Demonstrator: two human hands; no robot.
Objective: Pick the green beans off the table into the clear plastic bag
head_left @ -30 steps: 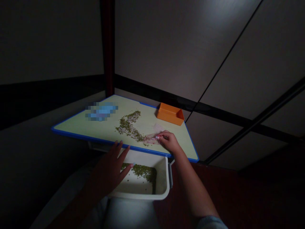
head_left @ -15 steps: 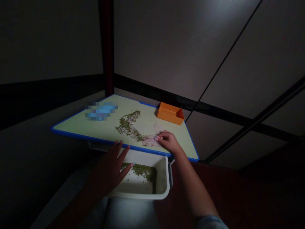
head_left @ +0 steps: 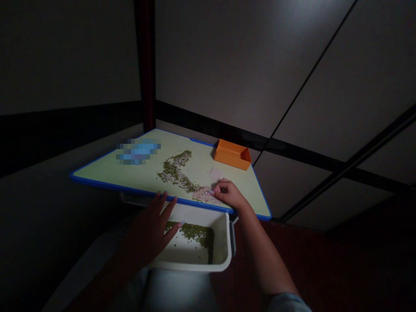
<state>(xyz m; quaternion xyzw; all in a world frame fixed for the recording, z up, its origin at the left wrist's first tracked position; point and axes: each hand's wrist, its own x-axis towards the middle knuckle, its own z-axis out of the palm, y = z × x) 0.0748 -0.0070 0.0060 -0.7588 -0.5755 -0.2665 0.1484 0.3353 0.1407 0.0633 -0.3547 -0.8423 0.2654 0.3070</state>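
Note:
On the pale tabletop [head_left: 130, 174] lies a curved band of small green grains that look like mung beans [head_left: 173, 171]. Its near end reaches a pink printed patch [head_left: 203, 195]. Over that patch my right hand [head_left: 228, 193] has thumb and fingers pinched together at the surface; whatever is between them is too small to make out. My left hand [head_left: 156, 229] is spread, its fingertips at the table's near edge and its thumb over a white bin [head_left: 222, 242]. More of the green grains lie in the bin, partly hidden by that hand.
An orange open box [head_left: 231, 156] stands at the table's back right corner. A blurred light-blue item [head_left: 139, 151] lies at the left of the tabletop. A blue rim [head_left: 107, 184] edges the table, with wall panels [head_left: 208, 65] close behind it.
My right fingertips have shifted slightly down and left over the pink patch, still pinched. My left hand, the bin and the orange box stay where they were.

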